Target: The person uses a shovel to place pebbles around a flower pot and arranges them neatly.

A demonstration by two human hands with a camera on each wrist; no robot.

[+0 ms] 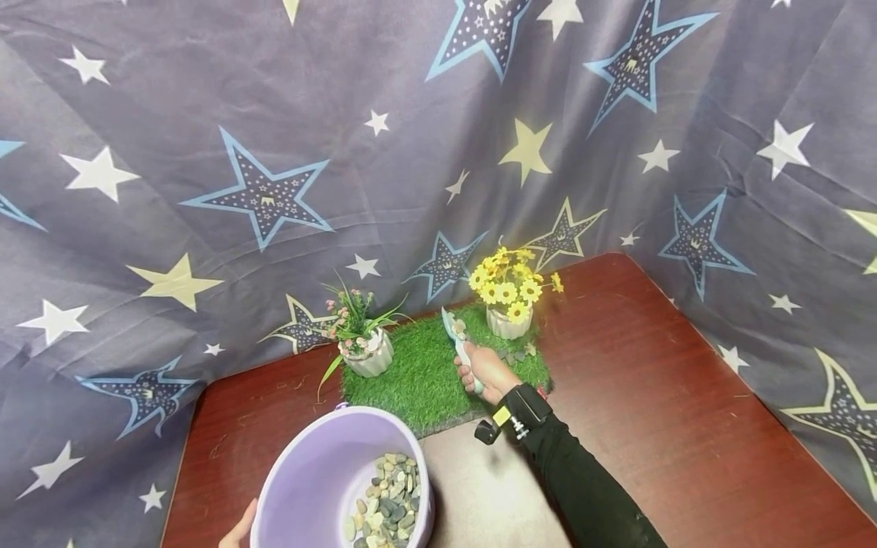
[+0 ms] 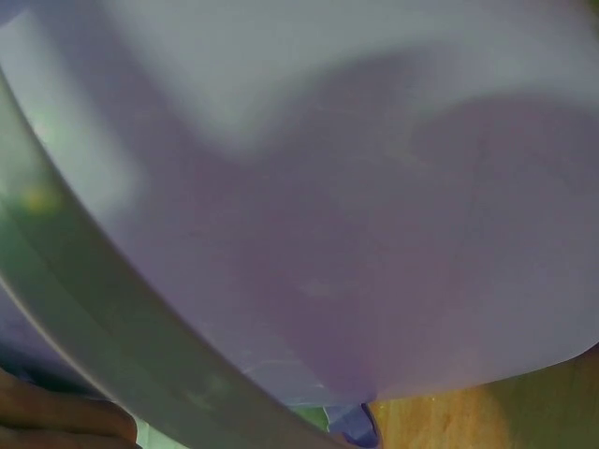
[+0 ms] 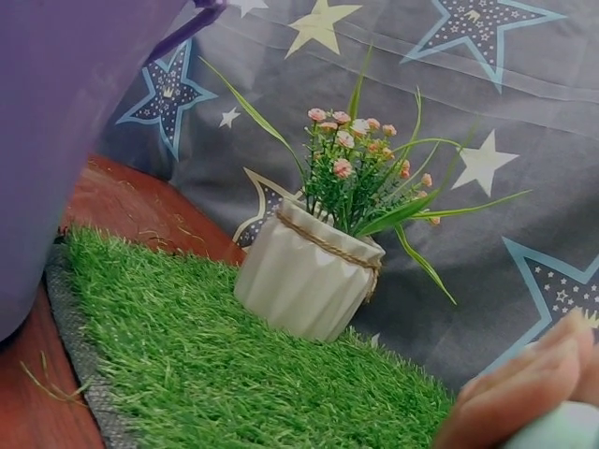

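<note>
Nearest, at the desk's front edge, the purple bucket (image 1: 322, 472) holds pebbles (image 1: 387, 502); the left hand (image 1: 238, 529) touches its rim, though I cannot tell how far its fingers curl. Beyond, on the grass mat (image 1: 425, 373) toward the back edge, the right hand (image 1: 483, 371) is curled around a pale trowel (image 1: 455, 339) carrying pebbles. Judging by this, a scoop is mid-delivery; next comes tipping it beside the yellow flowerpot (image 1: 508, 321).
</note>
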